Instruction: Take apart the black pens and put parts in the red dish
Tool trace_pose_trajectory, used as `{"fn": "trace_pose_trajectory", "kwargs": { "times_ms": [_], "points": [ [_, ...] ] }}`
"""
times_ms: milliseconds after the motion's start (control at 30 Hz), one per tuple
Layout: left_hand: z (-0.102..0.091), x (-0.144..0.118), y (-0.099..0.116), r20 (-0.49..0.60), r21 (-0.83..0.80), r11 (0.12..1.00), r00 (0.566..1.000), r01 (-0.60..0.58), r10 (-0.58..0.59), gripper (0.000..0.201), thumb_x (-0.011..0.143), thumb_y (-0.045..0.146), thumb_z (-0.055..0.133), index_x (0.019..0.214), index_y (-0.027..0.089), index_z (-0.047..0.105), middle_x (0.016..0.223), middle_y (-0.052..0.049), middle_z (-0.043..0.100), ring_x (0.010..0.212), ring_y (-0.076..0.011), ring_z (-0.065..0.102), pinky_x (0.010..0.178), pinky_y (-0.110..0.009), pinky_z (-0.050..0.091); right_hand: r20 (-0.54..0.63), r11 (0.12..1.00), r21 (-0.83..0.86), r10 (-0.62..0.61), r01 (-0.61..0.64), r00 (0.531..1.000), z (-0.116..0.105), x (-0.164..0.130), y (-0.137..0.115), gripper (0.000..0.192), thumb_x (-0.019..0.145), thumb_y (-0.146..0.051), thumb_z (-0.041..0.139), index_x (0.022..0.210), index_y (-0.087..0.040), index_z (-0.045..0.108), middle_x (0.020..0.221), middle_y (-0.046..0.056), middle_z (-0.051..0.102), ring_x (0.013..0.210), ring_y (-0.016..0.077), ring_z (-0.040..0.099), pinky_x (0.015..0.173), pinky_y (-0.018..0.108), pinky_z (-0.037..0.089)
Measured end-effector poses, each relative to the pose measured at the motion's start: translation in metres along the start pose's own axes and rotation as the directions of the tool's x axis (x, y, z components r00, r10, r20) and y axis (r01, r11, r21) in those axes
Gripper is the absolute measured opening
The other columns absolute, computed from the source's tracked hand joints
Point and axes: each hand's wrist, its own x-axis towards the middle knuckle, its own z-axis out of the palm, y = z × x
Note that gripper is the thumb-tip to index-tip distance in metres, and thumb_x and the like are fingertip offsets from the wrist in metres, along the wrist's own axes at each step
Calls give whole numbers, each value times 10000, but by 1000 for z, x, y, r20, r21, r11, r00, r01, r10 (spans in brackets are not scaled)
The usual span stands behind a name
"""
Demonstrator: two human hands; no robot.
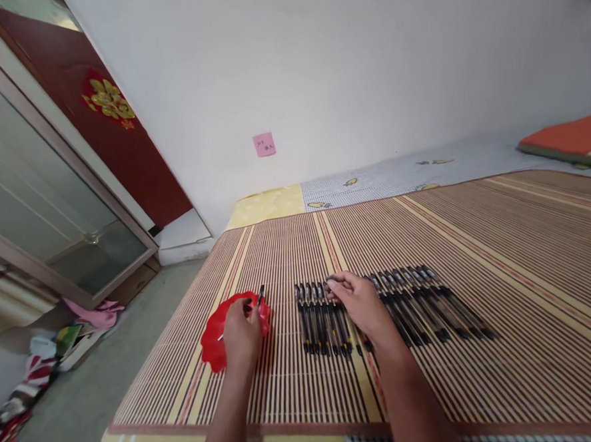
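My left hand [241, 331] rests over a red scalloped dish [213, 339] on the striped bamboo mat [499, 247] and holds a black pen [260, 295] upright between its fingers. My right hand [358, 301] lies palm down on a long row of black pens [421, 302] laid side by side on the mat, fingertips touching the pens near the row's left part. Several pens left of the hand [314, 319] lie parallel, tips toward me.
The mat covers a bed against a white wall with a pink sticky note [264, 144]. An orange cushion [576, 135] lies at the far right. A glass-door cabinet [41, 192] and scattered clothes [68, 340] are on the floor at left.
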Motion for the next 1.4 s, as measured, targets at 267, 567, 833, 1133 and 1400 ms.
{"fn": "trace_pose_trajectory", "kwargs": {
  "times_ms": [267, 567, 833, 1133, 1400],
  "points": [
    [45, -65, 35, 166, -129, 968, 957, -216, 236, 245, 870, 144, 534, 1108, 154, 590, 1050, -122, 648, 965, -248, 637, 870, -357, 488, -16, 1000, 13, 2, -2, 1000, 0, -1, -2, 263, 756, -391, 630, 885, -164, 663, 787, 37, 667, 718, 174, 666, 704, 312, 570],
    [58, -52, 42, 242, 50, 990, 963, -135, 119, 337, 870, 125, 554, 1206, 123, 541, 1158, -174, 627, 1091, -269, 623, 907, -348, 457, 18, 998, -45, -32, 32, 999, -4, 0, -3, 264, 811, -406, 604, 914, -169, 657, 823, 61, 681, 729, 189, 689, 691, 316, 566],
    [58, -49, 44, 241, 88, 989, 966, -116, 92, 325, 851, 112, 562, 1175, 133, 546, 1118, -163, 645, 1048, -255, 638, 890, -336, 451, -9, 999, 11, -34, 34, 999, -4, 1, -1, 288, 782, -412, 609, 909, -157, 650, 791, 49, 670, 695, 183, 680, 680, 316, 564],
    [58, -45, 47, 261, 127, 987, 963, -101, 65, 339, 815, 93, 581, 1150, 131, 540, 1120, -163, 650, 1050, -262, 641, 868, -327, 452, -15, 999, 14, -47, 47, 999, -4, -1, -5, 266, 782, -402, 616, 883, -158, 654, 792, 50, 674, 693, 180, 678, 670, 313, 563],
    [52, -47, 46, 269, 187, 982, 963, -30, -22, 290, 777, 97, 606, 1042, 143, 499, 983, -168, 702, 893, -266, 701, 729, -313, 470, -20, 998, 23, -50, 51, 999, -5, 1, -2, 263, 780, -407, 630, 877, -165, 659, 786, 47, 682, 692, 177, 674, 670, 311, 566]
  ]
}}
